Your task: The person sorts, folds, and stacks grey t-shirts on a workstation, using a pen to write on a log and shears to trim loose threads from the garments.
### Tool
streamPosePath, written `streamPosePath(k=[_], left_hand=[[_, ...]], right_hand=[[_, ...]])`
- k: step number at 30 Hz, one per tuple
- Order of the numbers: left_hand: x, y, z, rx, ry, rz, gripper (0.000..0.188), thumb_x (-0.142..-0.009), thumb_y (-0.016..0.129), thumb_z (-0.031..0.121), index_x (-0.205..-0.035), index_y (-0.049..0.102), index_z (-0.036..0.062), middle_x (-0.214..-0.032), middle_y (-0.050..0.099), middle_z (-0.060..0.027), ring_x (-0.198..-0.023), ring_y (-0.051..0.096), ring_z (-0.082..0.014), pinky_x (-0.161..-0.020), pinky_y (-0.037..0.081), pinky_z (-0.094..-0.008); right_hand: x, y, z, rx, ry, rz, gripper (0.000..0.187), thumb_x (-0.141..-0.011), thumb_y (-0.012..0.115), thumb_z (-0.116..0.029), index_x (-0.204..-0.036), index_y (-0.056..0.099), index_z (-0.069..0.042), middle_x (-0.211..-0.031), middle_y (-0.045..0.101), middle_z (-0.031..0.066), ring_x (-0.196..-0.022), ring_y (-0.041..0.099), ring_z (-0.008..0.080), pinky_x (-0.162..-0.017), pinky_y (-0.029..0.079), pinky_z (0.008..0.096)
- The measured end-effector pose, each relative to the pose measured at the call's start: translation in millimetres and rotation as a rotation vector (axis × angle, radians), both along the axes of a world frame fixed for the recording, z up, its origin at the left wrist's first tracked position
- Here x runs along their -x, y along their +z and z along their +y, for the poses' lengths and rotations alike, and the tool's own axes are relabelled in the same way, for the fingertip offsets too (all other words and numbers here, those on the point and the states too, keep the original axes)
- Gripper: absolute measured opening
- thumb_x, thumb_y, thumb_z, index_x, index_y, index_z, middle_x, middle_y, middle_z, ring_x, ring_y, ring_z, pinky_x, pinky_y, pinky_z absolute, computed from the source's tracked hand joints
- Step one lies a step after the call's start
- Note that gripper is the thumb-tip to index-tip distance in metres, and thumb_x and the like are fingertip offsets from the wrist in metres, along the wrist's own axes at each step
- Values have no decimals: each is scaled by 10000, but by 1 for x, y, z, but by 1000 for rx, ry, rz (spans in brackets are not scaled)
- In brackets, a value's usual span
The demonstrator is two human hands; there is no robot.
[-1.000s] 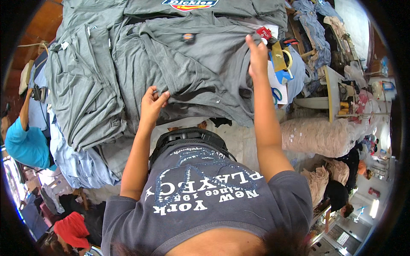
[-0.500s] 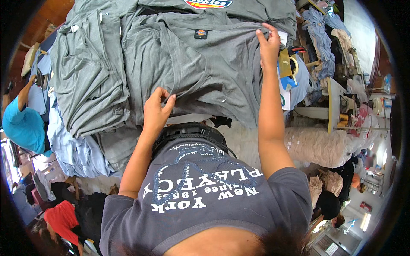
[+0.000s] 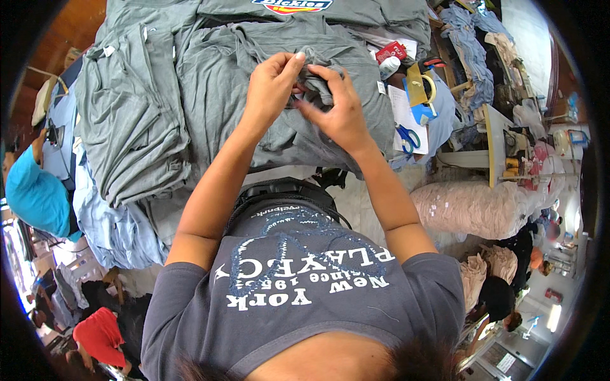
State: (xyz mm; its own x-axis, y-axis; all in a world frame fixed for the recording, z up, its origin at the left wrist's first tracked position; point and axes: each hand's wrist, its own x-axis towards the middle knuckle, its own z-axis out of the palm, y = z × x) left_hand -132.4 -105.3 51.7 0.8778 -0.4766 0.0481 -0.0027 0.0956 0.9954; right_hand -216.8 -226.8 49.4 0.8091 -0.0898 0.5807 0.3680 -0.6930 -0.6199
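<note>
A grey T-shirt [image 3: 222,76] lies rumpled on the work table, with part of it bunched up in front of me. My left hand [image 3: 273,89] pinches the bunched cloth between thumb and fingers. Close beside it on the right, my right hand [image 3: 343,111] curls its fingers and thumb around the same gathered part, the thumb slightly blurred. Fingers and folds hide which part of the shirt is held. To the left rests a pile of grey shirts [image 3: 130,114], and beyond the hands is another grey garment [image 3: 356,14] with a colourful print.
On the table's right are blue-handled scissors [image 3: 408,138], a paper sheet [image 3: 400,108], a blue tape dispenser [image 3: 424,113], a red package [image 3: 391,51] and a small white container [image 3: 388,67]. Light blue garments [image 3: 114,222] hang at left. People in blue [image 3: 38,190] and red [image 3: 100,336] are nearby.
Both hands have come together over the shirt: the right from the far right corner, the left farther from me. The shirt's right side has been drawn inward, uncovering the scissors, paper, red package and white container.
</note>
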Motion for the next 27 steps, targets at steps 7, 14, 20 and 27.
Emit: streamPosePath(k=[7,14,20,27], left_hand=[[9,-38,18,-214,145,-86,214,-811,632,223,-889,592,28,-736,564,21,-632,499,-44,-567,406,-180],[25,-67,88,-77,289,42,259,-737,664,92,-933,507,31,-837,470,4,-676,446,-45,-517,397,-180],[43,-84,112,-117,251,341,384,-763,637,61,-1096,446,77,-776,461,36,-665,453,-35,-517,391,-176],[39,-36,83,28,118,262,394,-789,604,54,-1136,421,93,-814,498,16,-715,492,-49,-562,453,-203]], right_hand=[[-14,-3,-35,-685,103,208,236,-852,575,-196,-954,618,13,-846,596,-17,-811,481,46,-739,384,191],[-67,-22,-118,-823,-117,-15,205,-842,592,-198,-923,623,-12,-804,566,-41,-739,452,45,-692,356,184],[-94,-41,-150,-782,-225,53,212,-833,599,-199,-934,615,-13,-772,553,-38,-724,438,42,-673,338,176],[-70,-13,-109,-720,-34,-12,115,-832,555,-49,-945,574,-45,-758,527,-14,-738,455,61,-737,357,196]])
